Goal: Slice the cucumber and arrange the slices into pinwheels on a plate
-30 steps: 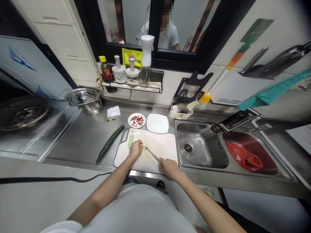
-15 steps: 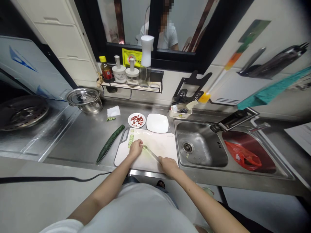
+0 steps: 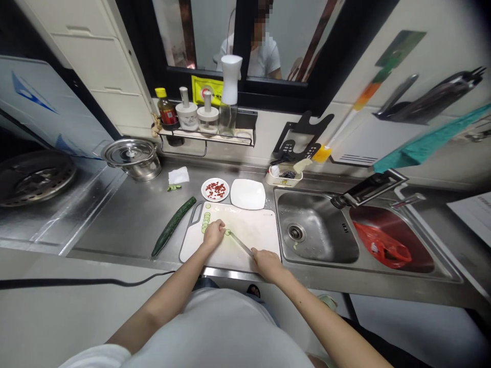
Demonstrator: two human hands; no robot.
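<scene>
My right hand (image 3: 267,264) is wrapped round the handle of a kitchen knife (image 3: 241,245), whose blade points up and left over the white cutting board (image 3: 261,230). By the blade's tip lies a thin round cucumber slice (image 3: 227,232). Just left of it, my left hand (image 3: 214,233) rests low over the board with its fingers drawn together; whatever they hold is hidden. A row of cucumber slices (image 3: 206,219) lies beyond that hand, near the board's grey handle. A whole cucumber (image 3: 174,226) lies on the steel counter left of the board.
Behind the board stand a small plate of chopped red pieces (image 3: 215,190) and a white square plate (image 3: 247,194). The sink (image 3: 318,225) adjoins on the right, with a red plastic bag (image 3: 383,245) in its second basin. A lidded steel pot (image 3: 134,156) stands back left.
Both hands and the knife stay almost where they were. The slice at the blade's tip now shows as a flatter, rounder disc. The whole view has shifted very slightly.
</scene>
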